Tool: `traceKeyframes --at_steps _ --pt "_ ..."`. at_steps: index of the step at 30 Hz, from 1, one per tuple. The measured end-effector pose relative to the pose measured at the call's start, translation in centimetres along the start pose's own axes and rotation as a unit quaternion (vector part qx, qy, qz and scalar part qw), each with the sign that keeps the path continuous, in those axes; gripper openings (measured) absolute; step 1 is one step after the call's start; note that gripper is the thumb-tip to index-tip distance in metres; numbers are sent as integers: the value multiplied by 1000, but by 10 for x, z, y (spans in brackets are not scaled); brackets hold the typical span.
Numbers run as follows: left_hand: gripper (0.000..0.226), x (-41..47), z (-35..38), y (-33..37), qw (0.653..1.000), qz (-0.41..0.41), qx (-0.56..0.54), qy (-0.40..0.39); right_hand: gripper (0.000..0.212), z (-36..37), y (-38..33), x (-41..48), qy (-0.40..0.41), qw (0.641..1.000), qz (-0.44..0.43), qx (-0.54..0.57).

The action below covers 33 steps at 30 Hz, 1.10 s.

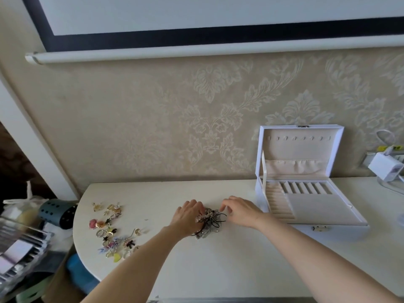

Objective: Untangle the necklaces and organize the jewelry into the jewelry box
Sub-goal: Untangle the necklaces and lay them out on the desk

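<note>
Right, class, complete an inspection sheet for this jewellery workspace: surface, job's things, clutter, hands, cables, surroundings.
Surface: cream table with a rounded left corner.
Job's things: tangled clump of silver and black necklaces mid-table; scattered small colourful jewellery pieces to its left; open white jewellery box with beige lining to its right, compartments look empty.
Clutter: blurred bags and boxes beside the table's left edge.
Hands: left hand grips the clump's left side; right hand pinches at its upper right.
Cables: white cable looping above a white plug adapter, far right.
Surroundings: beige damask wallpaper; white projector screen with a black border above.
</note>
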<state>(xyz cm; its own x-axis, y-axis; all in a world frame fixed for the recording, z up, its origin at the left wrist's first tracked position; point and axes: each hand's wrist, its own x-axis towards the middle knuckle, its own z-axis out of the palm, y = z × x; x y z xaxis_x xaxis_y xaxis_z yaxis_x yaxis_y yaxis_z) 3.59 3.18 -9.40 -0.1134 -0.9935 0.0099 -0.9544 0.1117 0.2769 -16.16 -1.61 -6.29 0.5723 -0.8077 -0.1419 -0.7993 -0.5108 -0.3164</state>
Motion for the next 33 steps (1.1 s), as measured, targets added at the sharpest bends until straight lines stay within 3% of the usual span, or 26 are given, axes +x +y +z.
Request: traceKeyframes --at_steps 5,10,14,18,20,23,26,29,33 --pt "41 -1 12 0 999 15 -24 -32 49 20 -8 8 -13 1000 2 29" --pt "42 -8 17 -2 998 28 -52 -21 27 31 -3 0 21 999 -40 13" --pt "35 -19 19 -2 998 -15 3 54 9 27 4 -4 38 996 -62 -52" --pt "25 -27 15 -7 989 -77 62 114 28 22 11 -2 31 995 -24 -93" --pt "32 -32 14 -8 987 -97 48 122 29 20 8 0 48 994 -2 -94" --pt "38 -31 17 -6 982 -52 -23 181 12 20 -6 4 128 991 -19 -35" --pt "26 -31 18 -1 991 -8 -31 127 20 21 -19 6 82 994 -43 55" --pt "27 -35 23 -6 998 5 -23 62 30 30 -21 9 26 999 -41 25" --pt "20 -46 20 -9 996 54 -73 25 41 32 -15 8 28 999 -28 2"
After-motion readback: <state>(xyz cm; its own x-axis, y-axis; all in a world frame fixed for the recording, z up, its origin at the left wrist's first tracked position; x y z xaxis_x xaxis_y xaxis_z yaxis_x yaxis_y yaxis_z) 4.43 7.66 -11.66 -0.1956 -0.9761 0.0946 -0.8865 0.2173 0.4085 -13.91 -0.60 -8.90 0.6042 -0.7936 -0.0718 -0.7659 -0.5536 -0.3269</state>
